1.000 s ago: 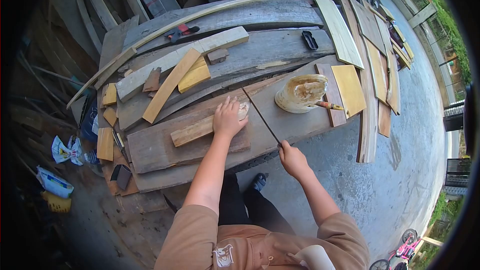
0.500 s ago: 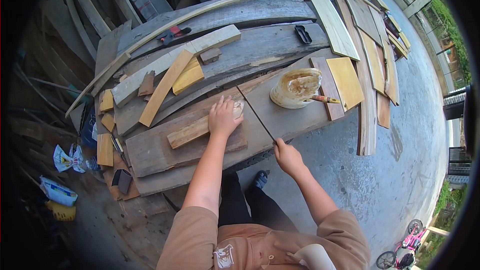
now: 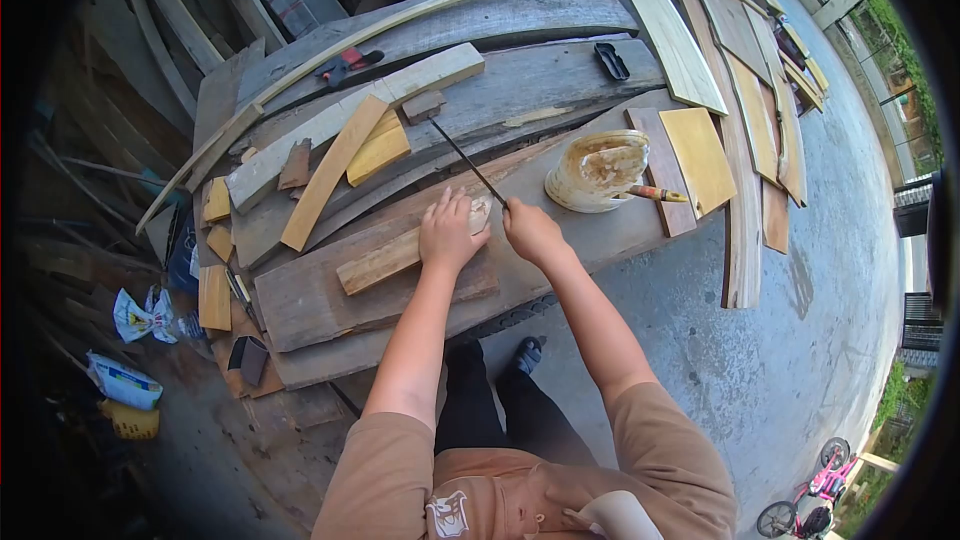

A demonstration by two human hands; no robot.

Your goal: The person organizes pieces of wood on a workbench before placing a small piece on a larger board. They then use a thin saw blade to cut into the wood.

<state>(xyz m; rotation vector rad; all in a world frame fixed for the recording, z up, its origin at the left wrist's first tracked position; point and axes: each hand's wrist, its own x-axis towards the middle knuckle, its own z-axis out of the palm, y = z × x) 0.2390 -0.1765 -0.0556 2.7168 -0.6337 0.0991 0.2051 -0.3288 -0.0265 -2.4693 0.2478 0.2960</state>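
Observation:
My left hand (image 3: pixel 452 232) lies over a short wood block (image 3: pixel 380 265), fingers curled across it and pressing it onto a wider brown board (image 3: pixel 320 305). The block's pale right end (image 3: pixel 481 210) sticks out past my fingers. My right hand (image 3: pixel 533 232) is closed around the near end of a long, thin, dark file-like tool (image 3: pixel 461 154). That tool runs diagonally away from me, passing right by the block's pale end. Its far tip reaches a small dark wood scrap (image 3: pixel 423 107). The part inside my fist is hidden.
A stained plastic tub (image 3: pixel 597 175) with a paintbrush (image 3: pixel 658 194) stands right of my hands. Several offcuts, including an orange-brown strip (image 3: pixel 335 172), lie to the left. A red-and-black clamp (image 3: pixel 348 63) and a black tray (image 3: pixel 611 62) sit farther back.
My right hand has pushed forward and left, carrying the tool's far tip away from me to the wood scrap. My left hand stays on the wood block.

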